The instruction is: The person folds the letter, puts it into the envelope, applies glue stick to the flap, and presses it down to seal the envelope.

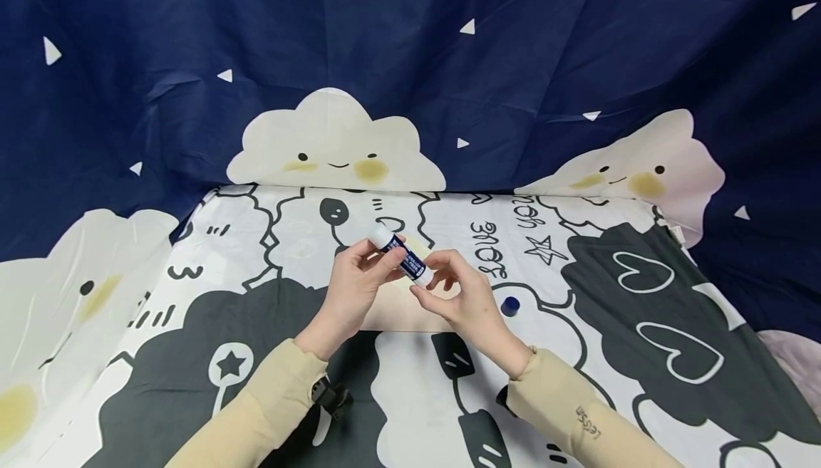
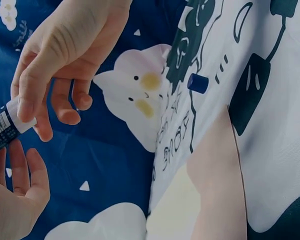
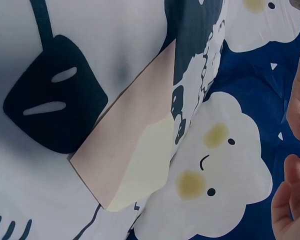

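A glue stick (image 1: 407, 260) with a navy label and white ends is held up over the table, tilted. My left hand (image 1: 356, 284) grips its barrel between thumb and fingers. The thumb and fingertips of my right hand (image 1: 467, 300) pinch the lower white end, also seen in the left wrist view, where the barcode on the glue stick (image 2: 1, 127) shows. Below the hands lies a pinkish sheet of paper (image 1: 400, 311) with a pale yellow piece (image 3: 145, 167) on it. The navy cap (image 1: 510, 306) lies on the cloth to the right of my right hand.
A black-and-white patterned cloth (image 1: 410, 418) covers the table. Behind it hangs a dark blue curtain (image 1: 410, 40) with cloud and triangle prints, meeting the table's far edge.
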Demonstrator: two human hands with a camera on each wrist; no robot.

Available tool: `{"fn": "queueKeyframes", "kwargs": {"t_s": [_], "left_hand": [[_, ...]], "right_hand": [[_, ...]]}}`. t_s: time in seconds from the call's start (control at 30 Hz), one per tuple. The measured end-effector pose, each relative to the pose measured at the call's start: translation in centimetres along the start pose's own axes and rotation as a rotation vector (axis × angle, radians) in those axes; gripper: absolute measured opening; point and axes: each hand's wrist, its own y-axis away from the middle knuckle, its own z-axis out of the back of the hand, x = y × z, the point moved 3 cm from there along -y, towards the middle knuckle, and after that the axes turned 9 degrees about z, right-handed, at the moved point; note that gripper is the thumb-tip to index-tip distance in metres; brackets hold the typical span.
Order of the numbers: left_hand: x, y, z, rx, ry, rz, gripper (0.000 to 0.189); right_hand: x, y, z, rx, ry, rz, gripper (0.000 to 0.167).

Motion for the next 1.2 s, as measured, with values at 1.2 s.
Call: {"fn": "queueKeyframes", "kwargs": {"t_s": [1.2], "left_hand": [[0.13,0.14,0.09,0.013,-0.053,-0.005,0.034]], "right_hand": [[-0.18,0.22,-0.15,0.067,-0.067,-0.081,0.042]]}}
